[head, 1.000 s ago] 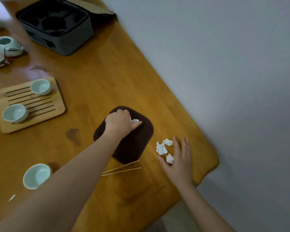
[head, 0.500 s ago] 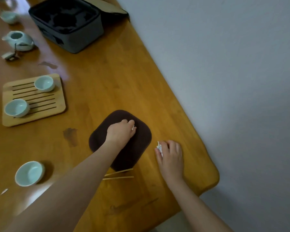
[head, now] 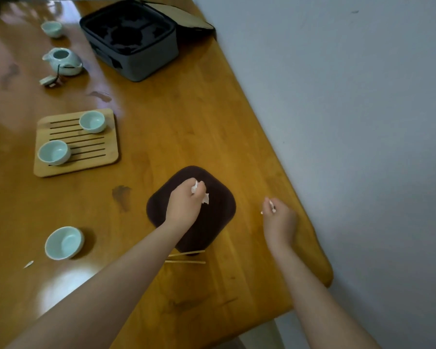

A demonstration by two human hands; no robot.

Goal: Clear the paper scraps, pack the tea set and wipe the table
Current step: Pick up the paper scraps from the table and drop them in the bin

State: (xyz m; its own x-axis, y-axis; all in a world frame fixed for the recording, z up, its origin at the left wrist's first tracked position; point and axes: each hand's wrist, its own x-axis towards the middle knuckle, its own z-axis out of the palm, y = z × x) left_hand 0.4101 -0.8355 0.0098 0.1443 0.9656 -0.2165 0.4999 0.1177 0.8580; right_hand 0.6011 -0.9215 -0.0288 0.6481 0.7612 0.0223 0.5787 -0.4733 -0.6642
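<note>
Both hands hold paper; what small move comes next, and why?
Probably the left hand, pinching white paper scraps, should reach for the small white scrap lying loose by the pale green ceramic cup; the right hand grips more scraps and is farther away.

I noted the dark brown square cloth mat [head: 212, 222] right of the slatted bamboo tray [head: 106, 157]. Two pale green ceramic cups [head: 92, 121] sat on that tray, a third cup [head: 64, 243] before it, the pale green teapot [head: 62, 60] behind it, and the open grey fabric case [head: 146, 61] right of the teapot.
</note>
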